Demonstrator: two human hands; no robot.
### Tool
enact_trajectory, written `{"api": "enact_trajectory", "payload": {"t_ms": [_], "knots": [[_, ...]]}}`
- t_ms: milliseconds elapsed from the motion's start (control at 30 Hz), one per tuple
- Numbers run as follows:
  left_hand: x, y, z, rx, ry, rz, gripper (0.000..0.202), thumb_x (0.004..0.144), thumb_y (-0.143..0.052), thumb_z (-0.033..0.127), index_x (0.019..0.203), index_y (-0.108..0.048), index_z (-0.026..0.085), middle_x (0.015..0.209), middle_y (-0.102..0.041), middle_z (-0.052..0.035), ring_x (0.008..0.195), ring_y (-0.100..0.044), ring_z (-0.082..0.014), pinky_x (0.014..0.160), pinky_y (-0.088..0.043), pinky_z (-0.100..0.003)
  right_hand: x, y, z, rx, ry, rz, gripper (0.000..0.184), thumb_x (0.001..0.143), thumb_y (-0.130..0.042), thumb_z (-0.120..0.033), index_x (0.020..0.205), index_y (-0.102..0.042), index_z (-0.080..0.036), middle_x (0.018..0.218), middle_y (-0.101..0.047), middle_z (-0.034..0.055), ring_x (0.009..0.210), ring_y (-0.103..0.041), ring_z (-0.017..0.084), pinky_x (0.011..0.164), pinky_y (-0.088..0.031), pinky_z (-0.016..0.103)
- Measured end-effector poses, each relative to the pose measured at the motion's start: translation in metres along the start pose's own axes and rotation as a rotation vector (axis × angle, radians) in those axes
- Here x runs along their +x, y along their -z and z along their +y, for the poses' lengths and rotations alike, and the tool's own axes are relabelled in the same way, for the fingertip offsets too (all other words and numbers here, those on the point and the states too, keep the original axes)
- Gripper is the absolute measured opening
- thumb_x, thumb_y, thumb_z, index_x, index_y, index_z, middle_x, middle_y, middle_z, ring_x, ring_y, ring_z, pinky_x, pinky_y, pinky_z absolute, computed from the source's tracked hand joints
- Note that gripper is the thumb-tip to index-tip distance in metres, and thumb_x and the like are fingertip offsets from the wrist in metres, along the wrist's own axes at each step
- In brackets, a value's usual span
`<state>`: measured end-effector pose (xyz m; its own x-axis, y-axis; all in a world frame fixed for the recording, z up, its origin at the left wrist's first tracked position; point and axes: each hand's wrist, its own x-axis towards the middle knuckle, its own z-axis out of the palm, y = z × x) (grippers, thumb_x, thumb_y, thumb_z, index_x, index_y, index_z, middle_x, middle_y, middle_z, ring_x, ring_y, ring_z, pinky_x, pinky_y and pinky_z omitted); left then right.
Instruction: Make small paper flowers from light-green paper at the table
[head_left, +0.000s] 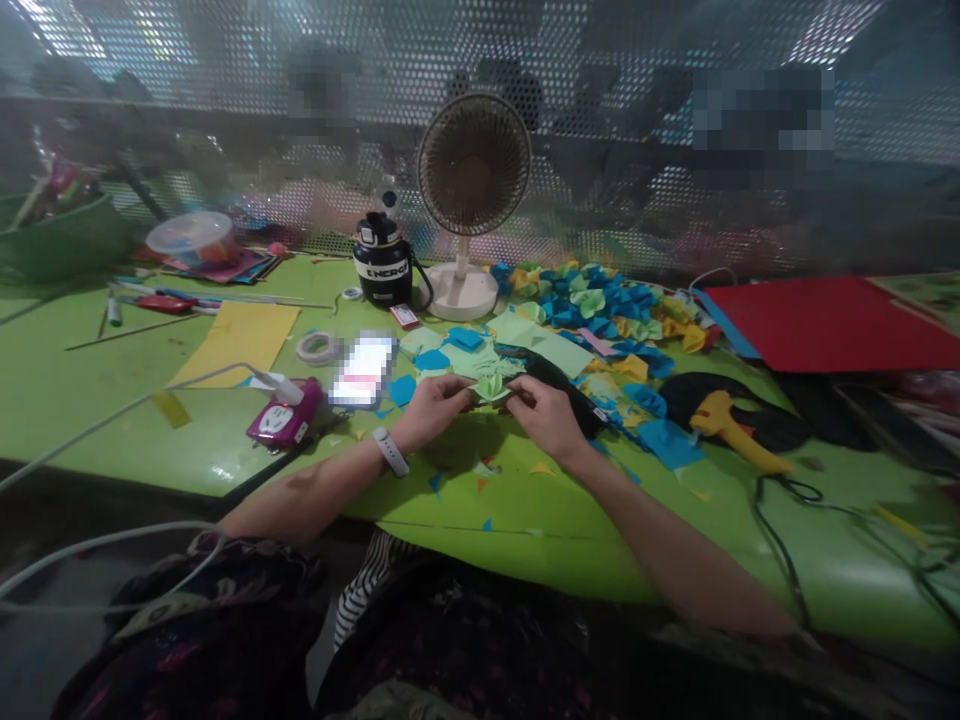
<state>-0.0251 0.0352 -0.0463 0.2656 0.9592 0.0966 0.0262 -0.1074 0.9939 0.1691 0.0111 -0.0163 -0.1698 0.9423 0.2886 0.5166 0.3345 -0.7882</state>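
Note:
My left hand (pixel 431 412) and my right hand (pixel 547 418) both pinch a small light green folded paper piece (pixel 491 388) above the green table (pixel 150 430). A white band (pixel 391 450) circles my left wrist. Flat light green paper sheets (pixel 536 335) lie just beyond my hands, and a black strip (pixel 559 385) runs past my right fingers. Small blue and yellow paper scraps (pixel 484 468) are scattered below my forearms. To the far side sits a heap of folded blue, green and yellow paper pieces (pixel 592 305).
A phone with a blurred screen (pixel 363 368), a tape roll (pixel 319 348) and a magenta power socket (pixel 283 415) sit left of my hands. A yellow glue gun (pixel 731 428) lies right. Behind stand a desk fan (pixel 472 170) and a black flask (pixel 382 262), before perforated mesh (pixel 645 210).

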Motion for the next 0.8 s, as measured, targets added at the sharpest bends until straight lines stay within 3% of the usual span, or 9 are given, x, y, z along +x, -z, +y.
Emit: {"api": "enact_trajectory", "payload": {"t_ms": [133,233,367,567,667,800], "knots": [[0.0,0.002,0.003,-0.035,-0.029,0.051,0.029,0.081,-0.068,0.041,0.092,-0.07,0.013,0.082,-0.072,-0.0056,0.073,-0.067,-0.0147,0.074,-0.059,-0.033,0.0,0.001,-0.002,-0.063,-0.001,-0.035,0.016,0.079,-0.055,-0.03,0.076,-0.065,-0.018,0.068,-0.069,0.0039,0.062,-0.063,0.018,0.063,-0.049,0.03],[-0.002,0.004,0.004,0.115,-0.142,0.073,0.028,0.084,-0.066,0.038,0.096,-0.071,0.014,0.082,-0.072,-0.0062,0.073,-0.067,-0.0154,0.07,-0.057,-0.031,-0.001,0.004,-0.006,0.01,-0.019,-0.079,0.02,0.076,-0.057,-0.028,0.09,-0.066,-0.017,0.081,-0.071,0.0066,0.073,-0.065,0.02,0.068,-0.051,0.032],[-0.004,0.007,0.005,0.378,-0.329,0.095,0.022,0.086,-0.061,0.029,0.098,-0.073,0.015,0.087,-0.074,-0.0071,0.076,-0.067,-0.0162,0.069,-0.054,-0.029,-0.001,0.006,-0.008,0.016,0.047,0.013,0.024,0.077,-0.056,-0.03,0.096,-0.064,-0.017,0.092,-0.07,0.0084,0.082,-0.065,0.021,0.075,-0.052,0.035],[-0.009,0.006,0.014,0.495,-0.388,0.04,0.022,0.088,-0.055,0.023,0.1,-0.072,0.015,0.087,-0.075,-0.0067,0.074,-0.067,-0.015,0.067,-0.051,-0.026,-0.001,0.002,-0.005,-0.131,0.17,0.051,0.018,0.081,-0.053,-0.029,0.089,-0.066,-0.018,0.088,-0.069,0.0087,0.08,-0.065,0.021,0.078,-0.052,0.036],[-0.009,0.005,0.018,0.495,-0.373,0.039,0.024,0.092,-0.054,0.031,0.094,-0.071,0.014,0.084,-0.073,-0.0073,0.074,-0.065,-0.0155,0.068,-0.051,-0.027,0.001,0.0,-0.002,-0.073,0.101,0.036,0.019,0.081,-0.053,-0.031,0.085,-0.067,-0.018,0.084,-0.071,0.0079,0.076,-0.065,0.021,0.074,-0.052,0.035],[-0.006,0.004,0.015,0.245,-0.255,0.035,0.034,0.09,-0.058,0.042,0.102,-0.068,0.013,0.096,-0.072,-0.0099,0.084,-0.067,-0.0184,0.072,-0.053,-0.029,0.005,0.001,-0.002,0.169,-0.115,0.008,0.022,0.077,-0.057,-0.036,0.084,-0.068,-0.017,0.08,-0.071,0.0051,0.07,-0.064,0.018,0.069,-0.052,0.032]]}}
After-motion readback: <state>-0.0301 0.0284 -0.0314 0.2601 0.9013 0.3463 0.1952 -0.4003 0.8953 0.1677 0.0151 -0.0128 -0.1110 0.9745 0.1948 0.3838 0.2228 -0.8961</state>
